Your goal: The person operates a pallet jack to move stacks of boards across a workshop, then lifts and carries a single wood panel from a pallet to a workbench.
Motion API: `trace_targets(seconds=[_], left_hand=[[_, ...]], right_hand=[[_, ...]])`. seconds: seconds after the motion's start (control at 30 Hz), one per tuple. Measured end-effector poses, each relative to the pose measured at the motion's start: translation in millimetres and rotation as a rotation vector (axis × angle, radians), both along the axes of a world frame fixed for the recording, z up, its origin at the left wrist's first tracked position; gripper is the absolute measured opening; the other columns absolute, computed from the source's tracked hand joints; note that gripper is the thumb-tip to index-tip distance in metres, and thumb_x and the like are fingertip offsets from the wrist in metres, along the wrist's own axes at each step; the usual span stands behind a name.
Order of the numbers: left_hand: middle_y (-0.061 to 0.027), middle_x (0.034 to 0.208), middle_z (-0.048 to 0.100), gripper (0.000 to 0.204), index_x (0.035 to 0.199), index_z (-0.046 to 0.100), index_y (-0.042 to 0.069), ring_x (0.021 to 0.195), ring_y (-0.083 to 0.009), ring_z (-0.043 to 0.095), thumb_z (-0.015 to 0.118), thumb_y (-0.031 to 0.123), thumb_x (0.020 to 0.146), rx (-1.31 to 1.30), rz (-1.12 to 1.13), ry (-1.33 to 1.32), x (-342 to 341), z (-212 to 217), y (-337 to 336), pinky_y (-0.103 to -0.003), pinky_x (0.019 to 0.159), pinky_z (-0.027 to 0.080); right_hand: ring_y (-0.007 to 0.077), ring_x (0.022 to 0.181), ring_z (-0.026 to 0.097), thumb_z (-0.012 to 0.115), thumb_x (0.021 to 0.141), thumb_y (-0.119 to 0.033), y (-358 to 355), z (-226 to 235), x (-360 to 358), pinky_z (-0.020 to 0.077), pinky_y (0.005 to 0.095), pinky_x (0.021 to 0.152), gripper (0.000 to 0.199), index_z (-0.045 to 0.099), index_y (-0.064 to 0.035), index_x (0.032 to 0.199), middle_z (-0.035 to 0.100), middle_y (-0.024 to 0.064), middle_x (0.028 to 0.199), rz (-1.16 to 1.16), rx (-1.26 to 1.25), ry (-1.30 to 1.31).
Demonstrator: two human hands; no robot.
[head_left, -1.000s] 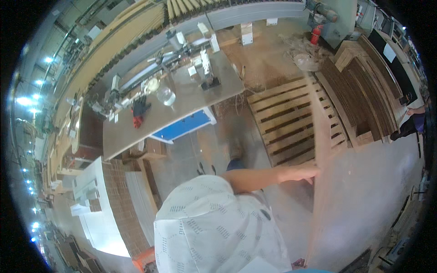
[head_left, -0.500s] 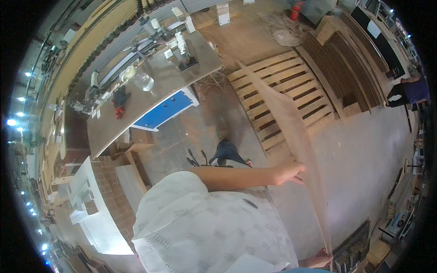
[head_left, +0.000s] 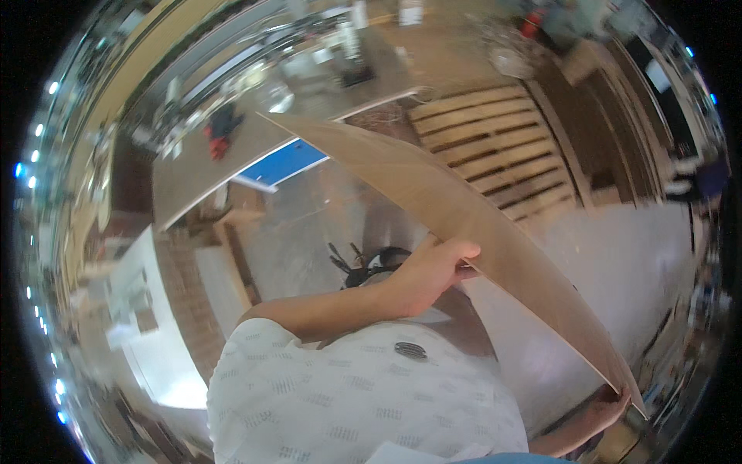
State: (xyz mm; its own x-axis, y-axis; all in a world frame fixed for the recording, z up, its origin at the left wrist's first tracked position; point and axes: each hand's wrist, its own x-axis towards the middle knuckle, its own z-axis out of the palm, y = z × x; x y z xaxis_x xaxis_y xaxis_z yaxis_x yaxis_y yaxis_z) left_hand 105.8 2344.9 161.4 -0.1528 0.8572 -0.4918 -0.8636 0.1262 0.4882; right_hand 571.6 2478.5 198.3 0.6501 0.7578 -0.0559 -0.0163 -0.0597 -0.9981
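Observation:
A long thin brown board (head_left: 495, 224) runs slantwise across the view, bowed, from above the workbench down to the lower right. My left hand (head_left: 440, 271) is closed on its near edge around the middle, thumb on top and the other fingers partly hidden beneath. At the board's lower right end my right hand (head_left: 607, 411) grips the corner. The board's far left tip overlaps the workbench (head_left: 185, 178); I cannot tell whether it touches it.
Beyond the board lies a wooden pallet (head_left: 495, 139) on the floor, beside stacked brown panels (head_left: 595, 116). A red and black glove (head_left: 222, 131) rests on the workbench, above a blue drawer front (head_left: 284, 164). White panels (head_left: 158, 348) stand at the left. A person (head_left: 707, 182) is at the far right.
The board has swung from nearly upright to a slant, its far end moving left over the bench. My left hand moved left and up, my right hand right and up. The view shifted slightly.

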Motion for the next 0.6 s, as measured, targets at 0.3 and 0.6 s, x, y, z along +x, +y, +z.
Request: trace_targets(seconds=[0.3, 0.6], left_hand=[[-0.0133, 0.106, 0.062, 0.023, 0.113, 0.055, -0.004, 0.102, -0.027, 0.062, 0.052, 0.006, 0.092, -0.018, 0.653, 0.023, -76.7, 16.6, -155.7, -0.044, 0.091, 0.054], [-0.0196, 0.106, 0.06, 0.016, 0.099, 0.053, -0.006, 0.099, -0.0332, 0.063, 0.046, 0.007, 0.094, -0.06, 1.029, 0.118, -163.9, 26.8, -310.5, -0.052, 0.09, 0.06]], right_hand=[[0.0185, 0.087, 0.061, 0.06, 0.099, -0.027, 37.8, 3.7, -194.0, 0.0537, 0.0324, 0.076, 0.029, 0.059, -0.0024, 0.114, 0.062, 0.0095, 0.101, 0.674, -0.229, -0.029], [0.013, 0.078, 0.06, 0.065, 0.096, -0.027, -9.9, 6.9, -424.6, 0.0487, 0.0259, 0.065, 0.02, 0.06, -0.0076, 0.101, 0.06, 0.003, 0.086, 1.381, -0.416, 0.0]])
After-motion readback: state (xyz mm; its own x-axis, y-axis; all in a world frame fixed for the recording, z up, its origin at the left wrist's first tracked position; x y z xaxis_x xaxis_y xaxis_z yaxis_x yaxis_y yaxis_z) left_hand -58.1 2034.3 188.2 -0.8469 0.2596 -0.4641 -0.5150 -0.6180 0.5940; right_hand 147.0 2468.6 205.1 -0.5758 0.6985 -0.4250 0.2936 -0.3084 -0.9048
